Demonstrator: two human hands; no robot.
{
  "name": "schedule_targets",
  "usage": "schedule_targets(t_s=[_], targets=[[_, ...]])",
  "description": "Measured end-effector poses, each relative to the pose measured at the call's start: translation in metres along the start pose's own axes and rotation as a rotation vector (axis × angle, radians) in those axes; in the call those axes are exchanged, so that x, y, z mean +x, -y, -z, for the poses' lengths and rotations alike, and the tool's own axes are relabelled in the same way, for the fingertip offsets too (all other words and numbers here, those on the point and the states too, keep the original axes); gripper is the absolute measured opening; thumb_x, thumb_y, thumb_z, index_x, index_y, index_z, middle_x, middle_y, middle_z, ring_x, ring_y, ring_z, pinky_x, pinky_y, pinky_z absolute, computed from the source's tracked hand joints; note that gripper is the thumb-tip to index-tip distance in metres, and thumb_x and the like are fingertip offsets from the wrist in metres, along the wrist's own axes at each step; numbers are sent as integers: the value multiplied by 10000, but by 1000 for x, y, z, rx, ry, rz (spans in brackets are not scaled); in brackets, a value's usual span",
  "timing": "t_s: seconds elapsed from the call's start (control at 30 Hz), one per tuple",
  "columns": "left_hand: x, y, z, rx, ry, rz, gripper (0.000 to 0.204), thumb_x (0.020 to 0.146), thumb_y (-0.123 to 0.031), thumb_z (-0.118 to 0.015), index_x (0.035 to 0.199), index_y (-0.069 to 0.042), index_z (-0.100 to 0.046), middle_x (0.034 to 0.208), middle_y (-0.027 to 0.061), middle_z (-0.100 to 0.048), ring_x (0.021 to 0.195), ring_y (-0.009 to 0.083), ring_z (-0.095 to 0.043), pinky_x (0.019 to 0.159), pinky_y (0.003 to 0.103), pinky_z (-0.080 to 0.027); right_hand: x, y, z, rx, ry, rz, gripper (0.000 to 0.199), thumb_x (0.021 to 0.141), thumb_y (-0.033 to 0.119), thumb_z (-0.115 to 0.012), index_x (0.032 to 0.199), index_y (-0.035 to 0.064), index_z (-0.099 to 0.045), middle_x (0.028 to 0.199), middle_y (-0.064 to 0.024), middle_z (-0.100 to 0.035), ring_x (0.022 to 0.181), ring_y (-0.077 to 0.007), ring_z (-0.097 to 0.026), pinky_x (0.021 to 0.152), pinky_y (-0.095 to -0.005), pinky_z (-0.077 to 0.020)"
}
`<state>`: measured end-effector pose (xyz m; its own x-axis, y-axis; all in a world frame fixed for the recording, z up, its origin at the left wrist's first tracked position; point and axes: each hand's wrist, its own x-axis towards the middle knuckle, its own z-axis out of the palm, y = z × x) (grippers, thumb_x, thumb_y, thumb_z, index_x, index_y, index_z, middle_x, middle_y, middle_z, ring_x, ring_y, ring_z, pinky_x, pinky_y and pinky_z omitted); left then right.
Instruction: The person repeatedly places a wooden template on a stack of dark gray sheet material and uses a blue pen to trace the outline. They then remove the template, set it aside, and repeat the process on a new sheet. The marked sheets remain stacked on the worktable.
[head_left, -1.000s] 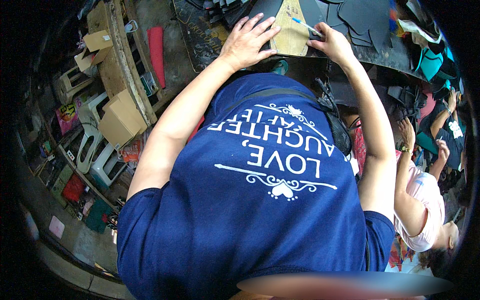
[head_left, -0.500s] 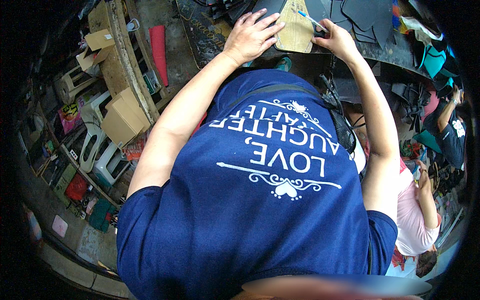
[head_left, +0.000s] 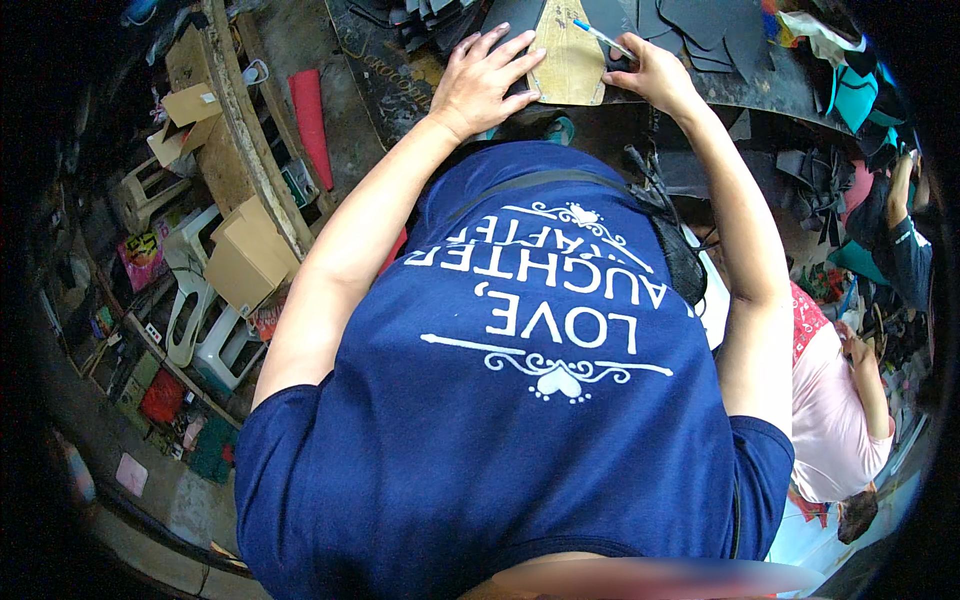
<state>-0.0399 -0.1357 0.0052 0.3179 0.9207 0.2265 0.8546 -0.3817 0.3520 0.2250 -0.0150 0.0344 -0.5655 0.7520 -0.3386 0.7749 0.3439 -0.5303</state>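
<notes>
Tan template (head_left: 568,62) lies between the hands: left hand (head_left: 482,80) flat open, right hand (head_left: 650,72) gripping a pen (head_left: 600,38).

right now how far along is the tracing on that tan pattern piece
Done: cut dark pieces already lie piled behind. In hand: the left hand presses the tan pattern flat on the dark sheet while the right hand holds a pen at its edge. I can't see any traced line.

A tan cardboard pattern piece (head_left: 570,62), wide at the bottom and narrowing upward, lies flat on the dark surface (head_left: 760,85) at the top centre of the frame. A thin pen (head_left: 603,38) with a blue end lies tilted across its upper right edge.
</notes>
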Motion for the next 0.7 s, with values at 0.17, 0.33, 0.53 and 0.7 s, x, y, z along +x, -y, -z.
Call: schedule_targets(t_s=[0.17,0.33,0.53,0.7], targets=[[0,-1,-1,26,10,-5,544,846,-463,-635,1335,-238,-555,1449,6,-470,1346,272,-396,1092,497,-318,1,0,-1,-3,21,-26,421,750,369,-779,1029,114,-593,775,-123,-633,752,-295,-641,669,-406,-485],[1,-3,1,10,15,0,567,824,-459,-650,1328,-217,-554,1443,15,-472,1349,272,-388,1096,506,-308,-1,1,5,91,45,-26,383,784,328,-759,1013,61,-608,753,-77,-609,709,-208,-594,652,-353,-469],[1,-3,1,20,4,-6,566,831,-448,-639,1335,-206,-549,1463,3,-454,1358,269,-375,1105,502,-296,-12,4,18,566,4,-145,408,997,409,-496,949,47,-677,810,1,-597,722,-109,-520,684,-259,-427],[0,-5,1,48,2,-11,566,837,-450,-630,1337,-198,-547,1470,-3,-449,1353,270,-379,1103,500,-301,-33,13,19,601,-101,-145,302,1018,312,-506,974,38,-624,886,-24,-630,759,-86,-584,697,-210,-465]])
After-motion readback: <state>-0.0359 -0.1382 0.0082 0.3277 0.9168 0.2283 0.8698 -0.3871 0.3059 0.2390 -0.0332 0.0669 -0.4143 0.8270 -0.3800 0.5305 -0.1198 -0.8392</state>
